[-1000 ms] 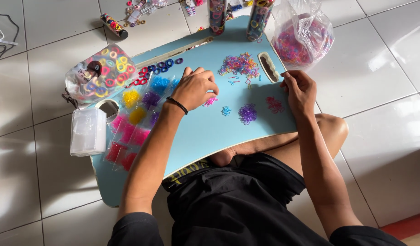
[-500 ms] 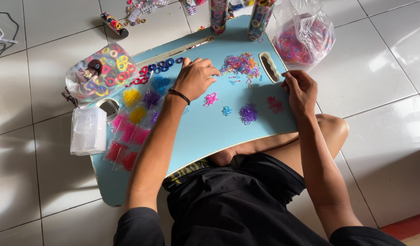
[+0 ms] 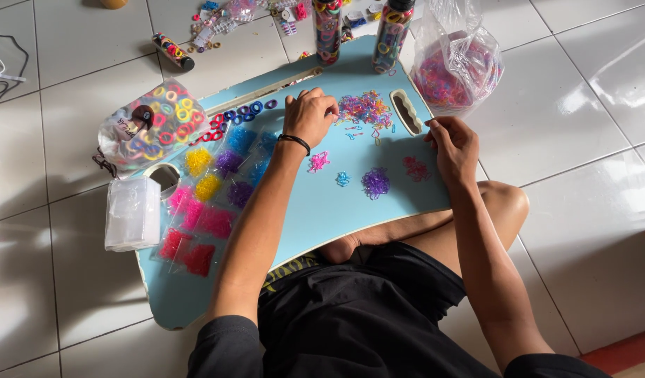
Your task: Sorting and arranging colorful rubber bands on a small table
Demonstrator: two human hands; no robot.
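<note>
Head view: left hand (image 3: 310, 115) pinches at the mixed band pile (image 3: 365, 108); right hand (image 3: 452, 143) curled beside it.

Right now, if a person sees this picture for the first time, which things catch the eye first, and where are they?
The eye goes first to the light blue lap table across the person's legs, with small sorted piles of coloured rubber bands in its middle, such as the purple pile. The left hand reaches into the mixed pile at the far edge. Left of the arm lie small packets of yellow, blue, purple and pink bands.

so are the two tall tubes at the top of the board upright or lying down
Upright: both tall tubes stand on end at the light blue board's far edge.
</note>
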